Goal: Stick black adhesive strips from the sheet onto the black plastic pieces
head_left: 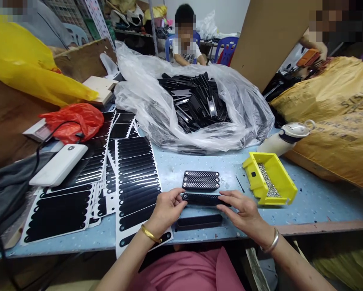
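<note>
My left hand (166, 210) and my right hand (243, 210) pinch the two ends of a long black plastic strip (201, 199) just above the blue table (314, 202). Below it lies another black strip (198, 222) near the table's front edge. Just beyond my hands rest three perforated grey strips (201, 180) side by side. Sheets of black oblong stickers (137, 178) lie to the left of my left hand.
A clear plastic bag (157, 105) of black parts fills the table's middle back. A yellow bin (270, 178) of small metal pieces stands at right, beside a white bottle (286, 137). A white power bank (58, 163), red bag (74, 119) and yellow bag (26, 64) sit left. People sit behind.
</note>
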A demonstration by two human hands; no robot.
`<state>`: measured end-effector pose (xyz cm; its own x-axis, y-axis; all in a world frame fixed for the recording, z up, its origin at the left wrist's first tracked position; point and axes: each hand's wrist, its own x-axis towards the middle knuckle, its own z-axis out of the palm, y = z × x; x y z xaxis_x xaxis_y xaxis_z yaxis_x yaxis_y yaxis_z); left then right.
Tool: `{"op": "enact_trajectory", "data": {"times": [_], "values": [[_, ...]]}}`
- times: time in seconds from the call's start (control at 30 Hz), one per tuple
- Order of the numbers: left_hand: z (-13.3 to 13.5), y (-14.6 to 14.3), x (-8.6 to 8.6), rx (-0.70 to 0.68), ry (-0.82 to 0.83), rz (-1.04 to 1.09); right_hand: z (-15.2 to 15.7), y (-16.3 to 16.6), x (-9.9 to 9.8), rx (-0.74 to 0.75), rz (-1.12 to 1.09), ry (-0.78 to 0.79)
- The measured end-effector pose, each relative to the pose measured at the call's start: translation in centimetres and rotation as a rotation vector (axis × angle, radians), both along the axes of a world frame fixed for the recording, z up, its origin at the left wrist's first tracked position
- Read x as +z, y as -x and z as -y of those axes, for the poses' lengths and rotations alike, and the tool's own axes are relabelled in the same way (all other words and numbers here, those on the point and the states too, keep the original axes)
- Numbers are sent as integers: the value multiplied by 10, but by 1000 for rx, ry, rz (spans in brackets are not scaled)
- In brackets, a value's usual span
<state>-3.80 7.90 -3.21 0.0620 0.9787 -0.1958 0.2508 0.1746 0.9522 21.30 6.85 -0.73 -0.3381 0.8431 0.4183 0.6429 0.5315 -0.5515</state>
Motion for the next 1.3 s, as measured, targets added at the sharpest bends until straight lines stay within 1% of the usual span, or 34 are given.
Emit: {"op": "enact_trajectory", "data": {"times": [0.1, 0.23, 0.6, 0.8, 0.93, 1.03, 1.13, 1.3], "values": [[-1, -2, 2, 20, 85, 107, -7, 6, 2, 64, 15, 20], [-2, -3, 2, 37, 97, 150, -12, 11, 2, 79, 45, 41], [-2, -2, 4, 32, 97, 145, -12, 17, 0, 77, 89, 56], [-2, -1, 1, 26, 100, 153, -13, 18, -2, 70, 120, 39], [-2, 1, 4, -6, 86, 151, -14, 19, -3, 76, 148, 26], [-3, 2, 7, -28, 101, 131, -15, 19, -4, 71, 123, 26], [-4, 0, 6, 0, 94, 104, -15, 19, -5, 67, 100, 31], [-6, -4, -2, 62, 109, 104, -15, 18, -7, 60, 97, 57]]}}
